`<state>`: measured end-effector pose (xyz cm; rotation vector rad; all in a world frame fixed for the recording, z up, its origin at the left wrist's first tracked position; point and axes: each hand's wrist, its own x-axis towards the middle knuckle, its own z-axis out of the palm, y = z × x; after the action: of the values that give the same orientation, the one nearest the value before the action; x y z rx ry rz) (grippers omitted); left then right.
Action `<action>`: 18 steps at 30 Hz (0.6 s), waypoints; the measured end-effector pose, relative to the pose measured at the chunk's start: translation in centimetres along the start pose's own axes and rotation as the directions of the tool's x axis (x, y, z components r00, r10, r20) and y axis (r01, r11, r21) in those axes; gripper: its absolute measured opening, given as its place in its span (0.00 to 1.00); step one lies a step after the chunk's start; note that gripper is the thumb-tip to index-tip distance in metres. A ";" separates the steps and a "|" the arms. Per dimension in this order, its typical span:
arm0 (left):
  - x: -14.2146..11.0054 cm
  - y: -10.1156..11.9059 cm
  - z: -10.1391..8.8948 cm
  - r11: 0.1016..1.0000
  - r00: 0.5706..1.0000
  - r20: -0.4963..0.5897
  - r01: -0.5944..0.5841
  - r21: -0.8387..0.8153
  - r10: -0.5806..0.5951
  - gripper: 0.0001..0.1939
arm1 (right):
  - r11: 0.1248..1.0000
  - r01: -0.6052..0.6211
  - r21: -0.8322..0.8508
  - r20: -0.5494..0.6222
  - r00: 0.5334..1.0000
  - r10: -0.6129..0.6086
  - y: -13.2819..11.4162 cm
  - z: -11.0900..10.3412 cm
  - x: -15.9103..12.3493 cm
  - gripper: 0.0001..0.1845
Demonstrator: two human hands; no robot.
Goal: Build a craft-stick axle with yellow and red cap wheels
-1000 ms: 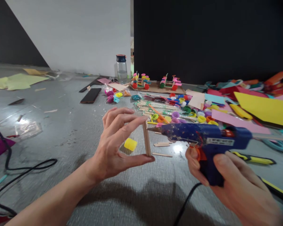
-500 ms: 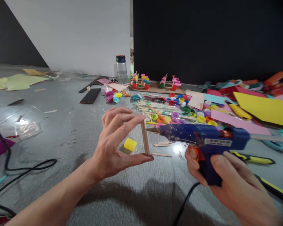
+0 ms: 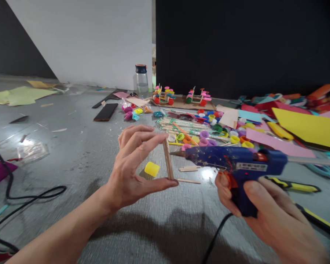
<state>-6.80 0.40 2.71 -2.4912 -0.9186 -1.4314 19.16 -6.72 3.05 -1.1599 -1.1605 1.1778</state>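
Between the thumb and fingertips of my left hand (image 3: 137, 161) a pair of thin wooden sticks (image 3: 168, 159) is held by the ends, side by side and nearly upright. My right hand (image 3: 264, 205) grips a blue hot glue gun (image 3: 231, 161), with fingers at its orange trigger. The metal nozzle (image 3: 178, 154) points left and sits right at the sticks, near their upper half; whether it touches them I cannot tell. Behind my left hand a yellow foam-like cylinder (image 3: 152, 169) lies on the table. Short cut sticks (image 3: 189, 169) lie just beyond the held sticks.
Bottle caps (image 3: 204, 134), packaged sticks (image 3: 184, 126) and coloured paper (image 3: 305, 126) spread across the back right. Two small wheeled models (image 3: 164, 95) stand behind. A phone (image 3: 106, 112) and water bottle (image 3: 142, 79) are further left. A yellow-black cutter (image 3: 297, 184) lies near my right hand; a black cable (image 3: 27, 198) curls at left.
The held sticks have shifted slightly left and tilted a little more. The glue gun has moved slightly left and down with them, its nozzle staying beside the sticks.
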 end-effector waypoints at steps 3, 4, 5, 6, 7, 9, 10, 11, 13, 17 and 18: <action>0.0 0.0 0.0 1.000 1.000 -0.007 0.012 -0.008 -0.012 0.42 | 0.999 0.049 -0.001 0.040 0.998 -0.049 0.3 -0.1 0.1 0.19; 0.0 0.0 0.0 1.000 1.000 -0.009 0.011 -0.009 -0.011 0.42 | 0.999 0.048 0.001 0.039 0.998 -0.048 0.2 -0.1 0.0 0.19; 0.0 0.0 0.0 1.000 1.000 -0.008 0.011 -0.009 -0.011 0.42 | 0.999 0.033 0.004 0.029 0.999 -0.034 0.1 0.0 0.0 0.19; 0.0 0.0 0.0 1.000 1.000 -0.007 0.009 -0.008 -0.009 0.42 | 1.000 0.014 0.009 0.015 1.000 -0.015 -0.1 0.1 -0.1 0.20; 0.0 0.0 0.0 1.000 1.000 -0.005 0.009 -0.007 -0.009 0.42 | 1.000 -0.010 0.014 -0.005 1.000 0.010 -0.3 0.3 -0.1 0.20; 0.0 0.0 0.0 1.000 1.000 -0.004 0.004 -0.006 -0.004 0.42 | 0.999 -0.048 0.021 -0.045 0.998 0.049 -0.6 0.4 -0.2 0.21; 0.0 0.0 0.0 1.000 1.000 -0.004 0.003 -0.006 -0.003 0.42 | 0.998 -0.054 0.018 -0.046 0.997 0.055 -0.7 0.4 -0.1 0.21; 0.0 0.0 0.0 1.000 1.000 -0.006 0.001 -0.007 -0.001 0.42 | 0.999 -0.046 0.008 -0.025 0.999 0.047 -0.7 0.2 0.0 0.22; 0.0 0.0 0.0 1.000 1.000 -0.008 0.003 -0.006 -0.003 0.42 | 1.000 -0.010 -0.025 0.052 0.999 0.012 -0.4 -0.2 0.3 0.24; 0.0 0.0 0.0 1.000 1.000 -0.013 0.014 -0.004 -0.014 0.42 | 0.997 0.034 -0.066 0.091 0.995 -0.028 0.0 -0.7 0.3 0.23; 0.0 0.0 0.0 1.000 1.000 -0.013 0.016 -0.002 -0.016 0.42 | 0.997 0.031 -0.066 0.069 0.997 -0.026 0.0 -0.6 0.2 0.22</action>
<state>-6.82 0.43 2.71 -2.4784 -0.9374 -1.4524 19.74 -6.52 3.01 -1.1574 -1.2723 1.1724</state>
